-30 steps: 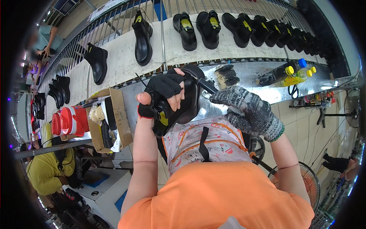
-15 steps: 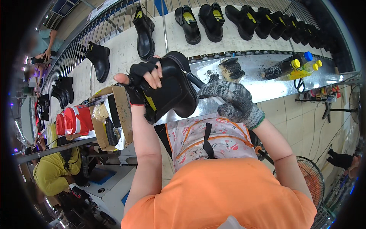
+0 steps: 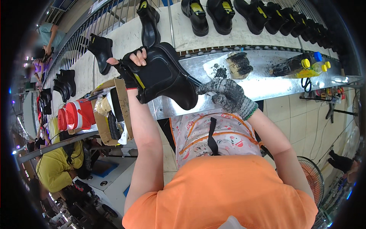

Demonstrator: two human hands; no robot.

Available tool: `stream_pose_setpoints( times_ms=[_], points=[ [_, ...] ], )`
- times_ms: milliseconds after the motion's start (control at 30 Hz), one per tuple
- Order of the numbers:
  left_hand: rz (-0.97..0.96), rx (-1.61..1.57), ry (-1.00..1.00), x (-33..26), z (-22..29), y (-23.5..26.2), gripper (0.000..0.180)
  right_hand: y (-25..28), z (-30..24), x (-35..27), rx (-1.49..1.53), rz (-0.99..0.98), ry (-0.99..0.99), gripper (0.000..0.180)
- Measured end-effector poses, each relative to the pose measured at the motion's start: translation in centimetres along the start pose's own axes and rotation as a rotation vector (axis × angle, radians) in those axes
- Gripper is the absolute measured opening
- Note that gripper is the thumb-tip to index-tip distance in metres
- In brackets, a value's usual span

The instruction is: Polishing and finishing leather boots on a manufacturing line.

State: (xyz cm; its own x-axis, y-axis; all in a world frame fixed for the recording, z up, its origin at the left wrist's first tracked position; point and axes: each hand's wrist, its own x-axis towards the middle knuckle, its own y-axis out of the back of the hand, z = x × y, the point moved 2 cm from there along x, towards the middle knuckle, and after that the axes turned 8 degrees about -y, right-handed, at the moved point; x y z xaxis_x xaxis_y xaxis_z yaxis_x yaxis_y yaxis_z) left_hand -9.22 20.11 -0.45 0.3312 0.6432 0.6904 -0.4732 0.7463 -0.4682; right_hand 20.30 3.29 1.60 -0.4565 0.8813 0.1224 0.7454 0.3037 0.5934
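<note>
A black ankle boot point(image 3: 162, 70) is tilted on its side above the metal ledge, with its yellow lining showing at the opening. My left hand point(image 3: 131, 65), in a black fingerless glove, is closed round the boot's shaft. My right hand point(image 3: 227, 95) wears a grey knitted glove and closes on a slim dark-handled tool point(image 3: 195, 80) beside the boot's sole edge. The boot hides the tool's tip, so its kind does not show. Beyond the right hand, a black-stained sponge-like block point(image 3: 239, 65) lies on a smeared white sheet point(image 3: 214, 68).
Bottles point(image 3: 291, 67) with yellow and blue caps lie to the right, near black-handled scissors point(image 3: 306, 84). More boots point(image 3: 149, 26) stand on the pale conveyor point(image 3: 126, 42) behind. At left are a cardboard box point(image 3: 124, 103) and a red jug point(image 3: 80, 114). A co-worker in yellow point(image 3: 57, 168) sits lower left.
The boot has turned in my left hand and shifted slightly up. The tool has moved along the sole edge, its tip now hidden. The background boots appear shifted to the right and up.
</note>
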Motion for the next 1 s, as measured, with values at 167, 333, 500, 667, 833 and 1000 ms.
stream_pose_setpoints(
  times_ms=[167,333,500,667,833,1000],
  points=[
    [0.040,0.062,0.059,-1.2,0.5,2.8,0.102,-1.0,1.6,-0.4,0.101,-0.064,-0.035,0.027],
    [0.538,0.057,0.150,-2.2,0.5,3.7,0.097,-1.5,2.4,-0.9,0.231,-0.101,-0.088,0.025],
    [0.651,0.194,0.162,-2.5,0.3,3.9,0.088,-2.3,3.4,-1.7,0.305,-0.096,-0.177,0.025],
    [0.638,0.266,0.221,-3.2,1.0,6.8,0.102,-3.2,4.4,-2.5,0.427,-0.095,-0.240,0.033],
    [0.758,0.407,0.248,-3.9,1.4,8.0,0.102,-3.9,4.9,-2.9,0.529,-0.111,-0.366,0.033],
    [0.882,0.506,0.273,-4.1,1.4,7.3,0.097,-3.9,5.7,-3.2,0.481,-0.141,-0.441,0.031]
  ],
)
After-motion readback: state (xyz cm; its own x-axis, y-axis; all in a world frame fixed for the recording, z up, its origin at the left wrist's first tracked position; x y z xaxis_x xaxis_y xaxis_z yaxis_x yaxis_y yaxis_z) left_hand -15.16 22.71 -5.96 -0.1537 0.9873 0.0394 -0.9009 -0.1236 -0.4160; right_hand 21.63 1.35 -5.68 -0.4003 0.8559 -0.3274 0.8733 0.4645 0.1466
